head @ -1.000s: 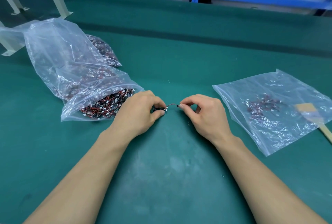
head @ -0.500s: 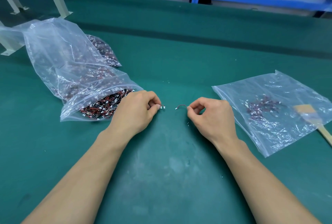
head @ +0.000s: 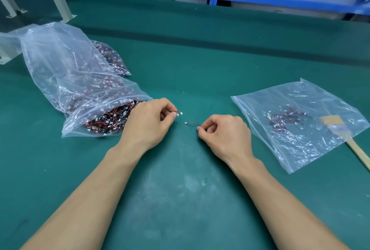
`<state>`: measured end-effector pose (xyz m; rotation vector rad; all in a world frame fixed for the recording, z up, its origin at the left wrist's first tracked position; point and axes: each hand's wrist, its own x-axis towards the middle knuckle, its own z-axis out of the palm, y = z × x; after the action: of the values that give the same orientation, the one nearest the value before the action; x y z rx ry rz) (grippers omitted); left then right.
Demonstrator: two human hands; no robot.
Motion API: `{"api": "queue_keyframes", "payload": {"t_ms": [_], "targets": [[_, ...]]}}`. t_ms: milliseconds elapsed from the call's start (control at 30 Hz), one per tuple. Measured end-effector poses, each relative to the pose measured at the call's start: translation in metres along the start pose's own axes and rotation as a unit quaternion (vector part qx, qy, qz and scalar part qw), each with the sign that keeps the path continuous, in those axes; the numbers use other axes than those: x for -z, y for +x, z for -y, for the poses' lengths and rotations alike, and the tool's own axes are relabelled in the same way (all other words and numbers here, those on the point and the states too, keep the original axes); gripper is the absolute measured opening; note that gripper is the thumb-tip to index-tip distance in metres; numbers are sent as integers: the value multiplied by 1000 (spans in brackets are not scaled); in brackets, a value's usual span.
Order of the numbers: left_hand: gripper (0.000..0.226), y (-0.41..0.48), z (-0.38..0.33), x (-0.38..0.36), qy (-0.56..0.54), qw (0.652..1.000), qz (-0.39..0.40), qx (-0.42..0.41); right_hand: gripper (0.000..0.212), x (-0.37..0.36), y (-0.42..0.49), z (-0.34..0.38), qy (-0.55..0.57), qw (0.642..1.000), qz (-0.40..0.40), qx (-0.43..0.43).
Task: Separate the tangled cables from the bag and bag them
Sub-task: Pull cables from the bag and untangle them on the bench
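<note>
My left grip (head: pixel 148 123) is pinching a short cable (head: pixel 179 112) just beside the stuffed bag (head: pixel 60 65) – right grip (head: pixel 226 135) pinches a second cable (head: pixel 191 123), ends close but not touching. The smaller bag (head: pixel 312 149) lies flat on the tabletop (head: pixel 180 199) to my right, with a few cables inside.

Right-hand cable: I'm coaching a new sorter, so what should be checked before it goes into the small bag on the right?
1. Separation: the right cable is apart from the left cable, with a gap between their white connectors: ok.
2. Grip: the right hand pinches one end of its cable: ok.
3. Other grip: the left hand pinches its cable: ok.
4. Mouth of the small bag open: cannot tell.
5. Right destination: sorted cables already lie inside it: ok.
6. Wooden tool out of the way, at the bag's far right side: ok.
</note>
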<state>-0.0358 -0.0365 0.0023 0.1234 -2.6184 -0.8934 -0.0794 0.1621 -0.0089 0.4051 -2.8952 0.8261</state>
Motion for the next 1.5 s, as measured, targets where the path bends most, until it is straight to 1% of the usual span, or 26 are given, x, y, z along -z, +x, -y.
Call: {"api": "queue_keyframes", "payload": {"t_ms": [167,267,367,433,500,733,867,967,1033,1100,1167,1233,1300,1367,1433,1500], "targets": [[7,0,-1,-2,-32,999,-13,10,20,-1,-1,0,27,1000,-4,10],[10,0,-1,-2,-38,999,-17,12,19,5,2,-8,77,996,-36,-7],[12,0,0,-1,-36,999,-16,9,10,17,13,-27,107,990,-81,-50],[12,0,-1,-2,-36,999,-14,9,9,24,21,-41,107,986,-103,-78],[12,0,-1,-2,-41,999,-14,11,12,28,25,-52,102,983,-114,-96],[8,-1,-1,-2,-50,999,-18,8,11,43,33,-78,26,983,-126,-129],[9,-1,-4,-2,-74,997,-23,9,10,45,32,-76,9,986,-134,-103],[14,-2,-8,-2,-130,991,-25,26,6,39,26,-60,32,988,-143,-40],[15,-2,-12,-3,-172,984,-23,43,8,32,18,-44,85,989,-124,9],[16,-3,-17,-4,-213,975,-19,58,8,24,10,-28,151,984,-86,47],[15,-3,-21,-6,-254,965,-11,67,10,16,3,-14,209,974,-43,71],[14,-3,-24,-7,-292,954,4,69,18,10,0,-5,249,965,-14,84],[13,-5,-26,-8,-318,945,26,68,20,7,1,0,267,959,-2,89],[13,-6,-27,-9,-336,938,42,68,13,6,1,2,274,957,11,94],[12,-6,-27,-10,-343,936,44,71,6,6,1,2,280,954,29,97],[13,-5,-27,-10,-348,934,43,72,6,6,0,2,295,950,45,96]]}}
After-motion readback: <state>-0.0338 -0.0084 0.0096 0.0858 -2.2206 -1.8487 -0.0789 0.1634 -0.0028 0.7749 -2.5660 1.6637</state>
